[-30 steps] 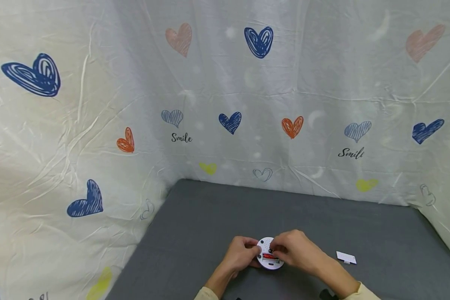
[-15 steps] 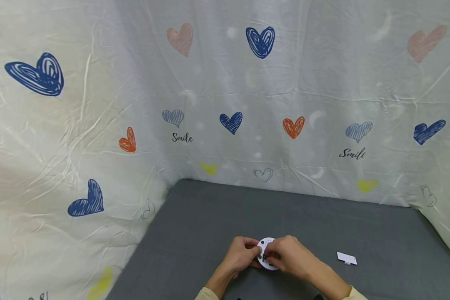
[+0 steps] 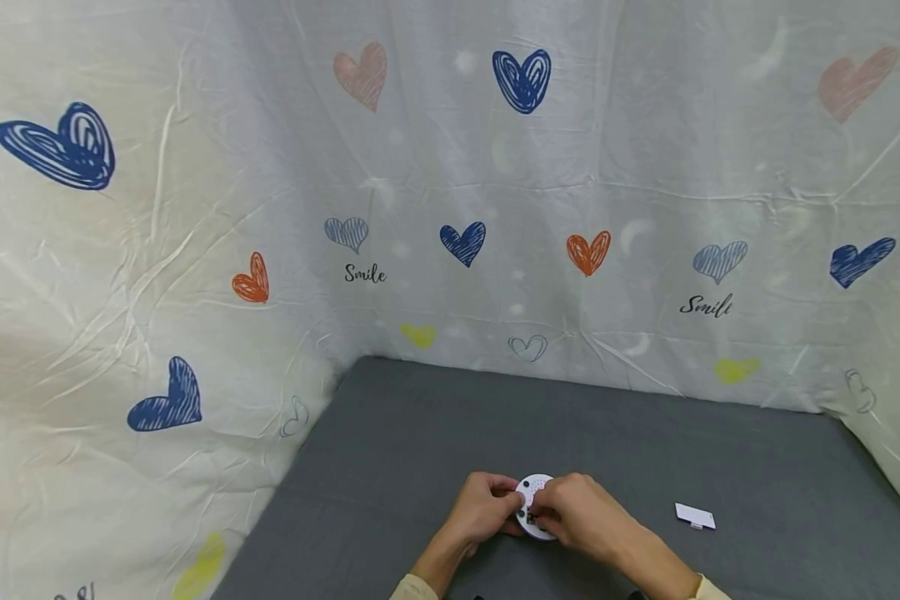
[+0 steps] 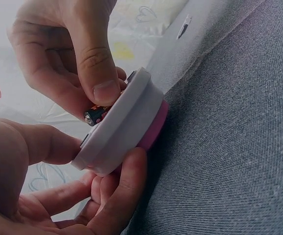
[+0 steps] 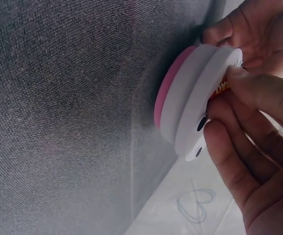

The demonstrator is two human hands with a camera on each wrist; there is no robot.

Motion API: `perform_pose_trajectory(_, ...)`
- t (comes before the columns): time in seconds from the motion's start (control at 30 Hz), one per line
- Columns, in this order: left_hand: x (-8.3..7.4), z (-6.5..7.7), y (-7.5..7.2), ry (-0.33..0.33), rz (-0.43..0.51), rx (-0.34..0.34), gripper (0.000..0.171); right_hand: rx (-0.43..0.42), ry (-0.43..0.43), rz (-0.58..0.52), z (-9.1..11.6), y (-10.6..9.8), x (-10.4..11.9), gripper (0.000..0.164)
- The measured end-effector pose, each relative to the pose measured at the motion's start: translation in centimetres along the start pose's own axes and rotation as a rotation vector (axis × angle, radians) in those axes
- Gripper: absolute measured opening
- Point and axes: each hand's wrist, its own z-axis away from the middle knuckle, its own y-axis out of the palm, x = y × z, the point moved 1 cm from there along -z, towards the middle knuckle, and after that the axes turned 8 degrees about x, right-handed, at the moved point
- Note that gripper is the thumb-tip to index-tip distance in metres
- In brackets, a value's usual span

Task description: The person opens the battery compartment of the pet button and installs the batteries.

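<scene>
A round white device with a pink base (image 4: 126, 122) is tilted up on edge, its underside facing the person. My left hand (image 3: 483, 510) grips it by the left rim, thumb on the underside and fingers beneath. Over the underside, my right hand (image 3: 587, 515) pinches a small battery (image 4: 96, 115) between thumb and fingers, right at the battery compartment. Red and yellow lettering on the battery (image 5: 221, 88) shows in the right wrist view. Black round feet (image 5: 202, 122) dot the underside. The right fingers hide most of the compartment in the head view.
A white rectangular cover with a small tab (image 3: 695, 516) lies on the grey cloth-covered table (image 3: 435, 417), right of the hands. A white curtain printed with hearts (image 3: 457, 167) hangs behind and at the sides. Part of a dark object (image 3: 636, 595) shows at the bottom edge.
My right hand has moved left and over the device, covering the red battery that lay visible in the compartment a second ago. The left hand keeps its hold; the cover stays put.
</scene>
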Motion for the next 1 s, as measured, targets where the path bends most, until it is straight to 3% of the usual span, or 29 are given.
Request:
perform_pose_trajectory(0.23,0.0,0.1,0.0,0.0,0.009,0.003,0.028,0.038,0.019,0.008,-0.1,-0.2,0.1,0.015)
perform_pose_trajectory(0.43,0.0,0.0,0.1,-0.004,0.003,-0.004,0.029,0.006,-0.018,-0.012,0.1,-0.1,0.0,0.019)
perform_pose_trajectory(0.57,-0.1,0.0,0.1,-0.002,-0.003,-0.004,0.029,0.011,-0.016,-0.074,0.4,-0.5,-0.2,0.019)
perform_pose_trajectory(0.73,-0.1,0.1,0.2,-0.001,0.002,0.0,0.028,0.017,0.114,-0.139,1.0,-1.4,-0.8,0.011)
perform_pose_trajectory(0.87,-0.2,0.1,0.1,-0.007,0.012,0.002,0.029,-0.005,0.297,-0.172,1.5,-2.0,-1.2,0.013)
perform_pose_trajectory(1.0,-0.3,0.1,0.1,-0.018,0.013,0.0,0.029,0.032,0.495,-0.265,1.9,-1.9,-1.3,0.026)
